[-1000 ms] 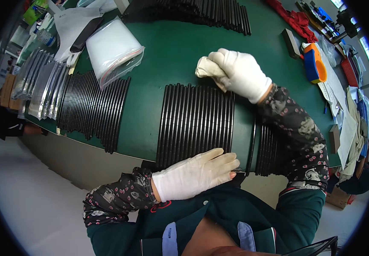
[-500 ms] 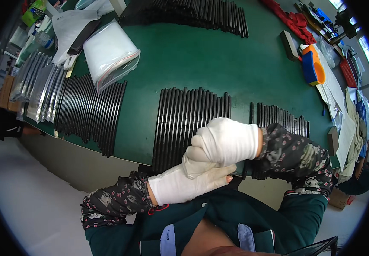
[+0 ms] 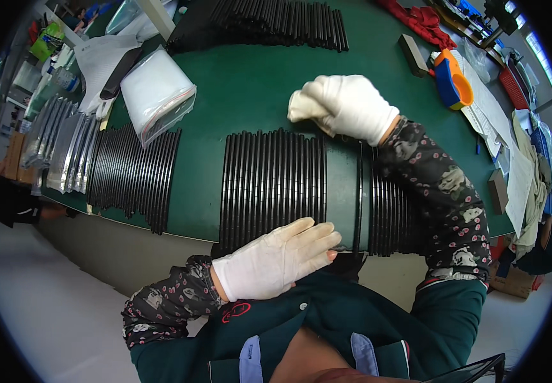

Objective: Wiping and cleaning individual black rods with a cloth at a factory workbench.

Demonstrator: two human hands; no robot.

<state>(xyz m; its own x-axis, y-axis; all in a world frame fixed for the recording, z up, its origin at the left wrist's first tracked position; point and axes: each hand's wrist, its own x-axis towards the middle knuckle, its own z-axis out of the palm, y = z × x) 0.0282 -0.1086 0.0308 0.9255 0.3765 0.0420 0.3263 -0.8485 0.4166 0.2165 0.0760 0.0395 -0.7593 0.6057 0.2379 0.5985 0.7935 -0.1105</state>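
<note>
Right hand swung back up by the rods' far ends, clutching pale cloth; left hand flat, fingers out. Red shirt mark, unreadable.

Broad green worktable with pale near edge, bowed by lens; pale upright post at its far left; smooth light-grey floor on left, more at lower right; darker, brownish strip below table's near edge; bright window along upper right, bluish-white light; area beyond table's left end cluttered, too small to make out
</note>
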